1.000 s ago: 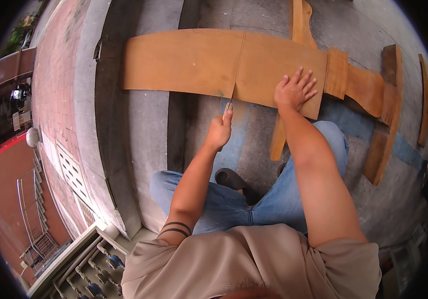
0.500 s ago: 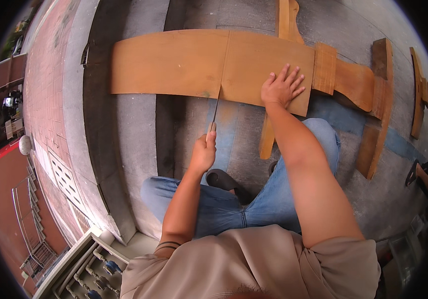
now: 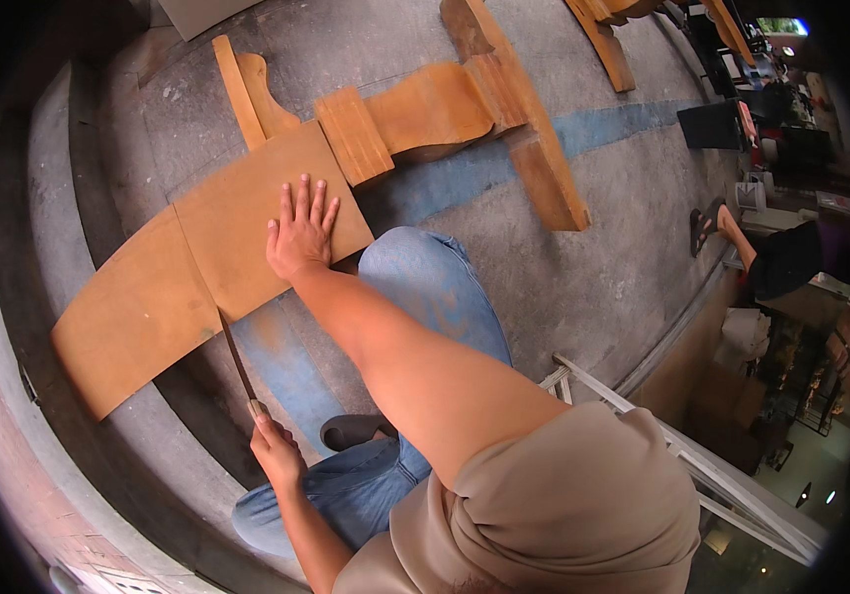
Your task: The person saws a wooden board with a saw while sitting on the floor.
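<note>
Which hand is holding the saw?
The left hand, the lower one in the picture: it is closed around the saw. The right hand lies flat on the brown board instead.

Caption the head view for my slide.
Right hand spread on a tan wooden board, left hand holding a thin dark-bladed tool at its edge.

I saw steps edging the grey floor on the left, and a blue band crossing it. An orange-brown wooden frame lay there, the tan board overlapping one end; a dark shoe rested nearby.
</note>
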Action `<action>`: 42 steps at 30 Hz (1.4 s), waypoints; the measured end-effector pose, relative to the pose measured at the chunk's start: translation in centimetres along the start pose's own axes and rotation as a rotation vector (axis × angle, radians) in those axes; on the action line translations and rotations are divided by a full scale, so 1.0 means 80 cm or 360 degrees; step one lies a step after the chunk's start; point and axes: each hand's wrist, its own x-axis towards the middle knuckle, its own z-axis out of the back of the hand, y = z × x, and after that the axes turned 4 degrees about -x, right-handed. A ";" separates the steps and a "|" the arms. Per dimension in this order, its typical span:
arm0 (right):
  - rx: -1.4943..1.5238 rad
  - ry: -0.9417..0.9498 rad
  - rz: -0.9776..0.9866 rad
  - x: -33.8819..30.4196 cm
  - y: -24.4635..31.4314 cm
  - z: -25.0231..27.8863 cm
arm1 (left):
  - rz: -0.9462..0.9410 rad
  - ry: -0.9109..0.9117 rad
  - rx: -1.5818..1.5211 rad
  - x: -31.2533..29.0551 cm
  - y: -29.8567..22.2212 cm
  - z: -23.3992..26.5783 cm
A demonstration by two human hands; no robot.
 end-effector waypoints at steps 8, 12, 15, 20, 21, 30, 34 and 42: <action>-0.0299 -0.0108 0.0047 0.002 0.032 -0.017 | -0.0104 -0.0094 0.0160 0.131 -0.061 -0.026; -0.0297 -0.0129 0.0021 0.006 0.018 -0.032 | -0.0137 -0.0045 0.0240 0.025 -0.003 0.013; -0.0273 -0.0185 0.0047 0.004 0.016 -0.047 | -0.0104 0.0013 0.0407 0.007 -0.013 0.010; -0.0261 -0.0245 0.0101 0.006 0.018 -0.041 | -0.0237 -0.0189 0.0418 0.019 0.026 -0.013; -0.0249 -0.0240 0.0081 0.001 0.011 -0.046 | -0.0169 -0.0171 0.0339 0.016 0.032 -0.003; -0.0209 -0.0233 0.0103 0.004 0.023 -0.044 | -0.0253 -0.0110 0.0334 0.119 -0.032 -0.009; -0.0233 -0.0241 0.0081 0.015 0.023 -0.043 | -0.0243 -0.0055 0.0145 0.127 -0.022 -0.021; -0.0256 -0.0160 0.0069 -0.004 0.011 -0.041 | -0.0131 -0.0003 0.0304 0.098 -0.019 -0.012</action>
